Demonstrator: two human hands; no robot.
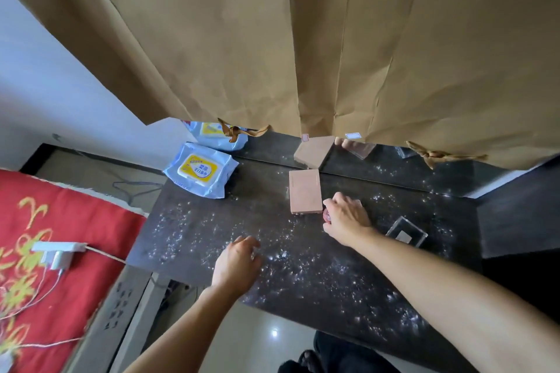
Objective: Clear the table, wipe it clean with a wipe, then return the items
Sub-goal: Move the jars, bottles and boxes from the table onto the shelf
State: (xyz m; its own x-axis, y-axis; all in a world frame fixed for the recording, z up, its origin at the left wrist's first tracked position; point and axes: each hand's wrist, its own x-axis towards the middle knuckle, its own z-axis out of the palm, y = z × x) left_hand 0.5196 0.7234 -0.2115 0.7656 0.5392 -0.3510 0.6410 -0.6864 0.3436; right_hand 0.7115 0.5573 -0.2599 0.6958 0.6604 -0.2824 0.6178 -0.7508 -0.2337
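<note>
Clearing comes first, and the right hand is at it: its fingers curl down over a small reddish thing just beside the near right corner of the pink box, which lies toward the far edge of the table. The thing is mostly hidden under the fingers, so it is probably gripped, not merely touched. The left hand sits near the table's near left edge, fingers loosely curled and holding nothing. A clear case sits by the right edge, and the wipe pack lies at the far left corner. White specks cover the dark top. To do this step well, lift the small thing straight up rather than dragging it through the specks, and let the free left hand take the box or case, so the top is bare before any wipe comes out.
</note>
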